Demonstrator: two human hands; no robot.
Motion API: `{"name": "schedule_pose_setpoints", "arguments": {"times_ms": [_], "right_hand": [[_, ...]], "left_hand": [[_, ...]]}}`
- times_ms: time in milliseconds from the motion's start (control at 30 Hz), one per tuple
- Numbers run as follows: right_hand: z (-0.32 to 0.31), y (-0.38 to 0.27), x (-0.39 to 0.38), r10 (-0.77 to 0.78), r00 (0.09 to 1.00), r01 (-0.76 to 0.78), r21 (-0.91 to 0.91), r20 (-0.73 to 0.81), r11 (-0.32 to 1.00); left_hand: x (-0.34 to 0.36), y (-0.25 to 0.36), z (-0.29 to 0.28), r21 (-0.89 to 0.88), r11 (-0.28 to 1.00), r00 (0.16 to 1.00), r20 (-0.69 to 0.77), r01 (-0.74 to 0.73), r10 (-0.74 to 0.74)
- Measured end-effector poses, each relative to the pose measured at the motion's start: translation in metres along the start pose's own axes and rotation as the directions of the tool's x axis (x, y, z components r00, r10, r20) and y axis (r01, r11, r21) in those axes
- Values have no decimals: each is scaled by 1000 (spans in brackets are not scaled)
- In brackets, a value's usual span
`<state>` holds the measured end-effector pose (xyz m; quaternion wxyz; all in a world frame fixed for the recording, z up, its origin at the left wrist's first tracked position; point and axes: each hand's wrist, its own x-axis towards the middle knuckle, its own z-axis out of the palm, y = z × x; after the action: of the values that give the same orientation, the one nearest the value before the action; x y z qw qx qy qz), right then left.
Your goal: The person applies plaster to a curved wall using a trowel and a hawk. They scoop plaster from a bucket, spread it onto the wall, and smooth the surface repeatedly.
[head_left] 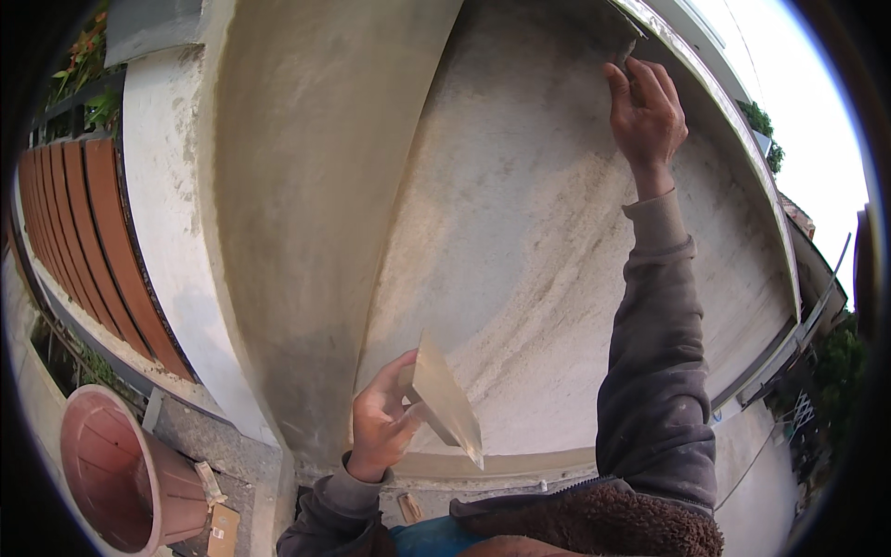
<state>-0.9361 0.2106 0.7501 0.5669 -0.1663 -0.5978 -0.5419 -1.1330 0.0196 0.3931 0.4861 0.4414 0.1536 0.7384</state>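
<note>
My left hand (pixel 380 422) grips a flat rectangular plastering float (pixel 445 399), held tilted near the lower middle of the view, over the pale plastered wall (pixel 492 251). My right hand (pixel 647 116) is raised to the top right, its fingers closed on a small trowel (pixel 627 51) whose thin blade is at the upper edge of that wall, beside a light edge strip (pixel 715 97). A darker grey plastered face (pixel 297 204) meets the pale wall along a vertical corner left of centre.
At left stand a white pillar (pixel 162 213) and a brown slatted fence (pixel 83 241) with plants above. A large reddish plastic bucket (pixel 172 492) and a piece of cardboard (pixel 221 531) lie at lower left. Concrete paving (pixel 761 483), trees and roofs show at right.
</note>
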Motion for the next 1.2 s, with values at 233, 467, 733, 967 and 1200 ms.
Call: {"name": "schedule_pose_setpoints", "arguments": {"times_ms": [233,467,733,967,1200], "right_hand": [[-8,2,-18,43,997,-49,106,59,993],[6,10,-6,-141,981,158,-126,136,979],[19,13,-7,-9,987,22,-79,161,997],[18,11,-7,66,986,-67,1,155,998],[-6,18,-17,110,987,-145,340,119,929]], "left_hand": [[1,-8,-2,15,999,999,-26,-31,32],[1,-11,-1,-5,1000,999,-35,-22,22],[1,-11,-4,-3,1000,999,-44,-16,16],[1,-15,-6,-9,1000,999,-36,-19,18],[3,-17,2,-4,1000,996,-84,-30,29]]}}
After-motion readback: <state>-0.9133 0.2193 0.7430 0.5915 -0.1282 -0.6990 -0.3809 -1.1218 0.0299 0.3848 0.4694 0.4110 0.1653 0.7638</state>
